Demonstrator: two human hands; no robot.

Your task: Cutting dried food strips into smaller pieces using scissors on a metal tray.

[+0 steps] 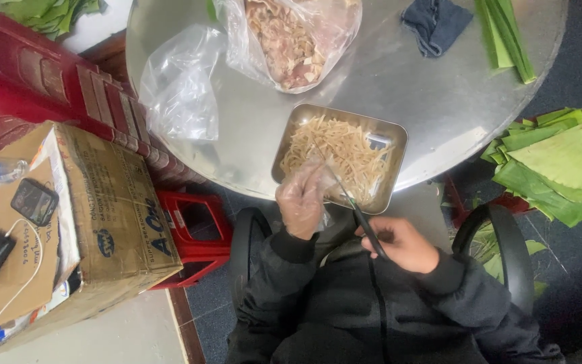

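Observation:
A rectangular metal tray [396, 138] full of pale shredded strips [337, 154] sits at the near edge of a round metal table [432, 94]. My left hand [302, 199], in a clear plastic glove, pinches a strip at the tray's near side. My right hand [402, 244] is bare and grips black-handled scissors [360, 217], whose blades point up toward the strip held by the left hand. Both arms wear dark sleeves.
A clear bag of chopped meat [291, 40], an empty plastic bag [180, 87], a dark cloth [436, 23] and green leaf strips [506, 37] lie on the table. Stacked green leaves [564, 165] sit right. A cardboard box [95, 216] with a phone [34, 201] stands left by red stools [193, 226].

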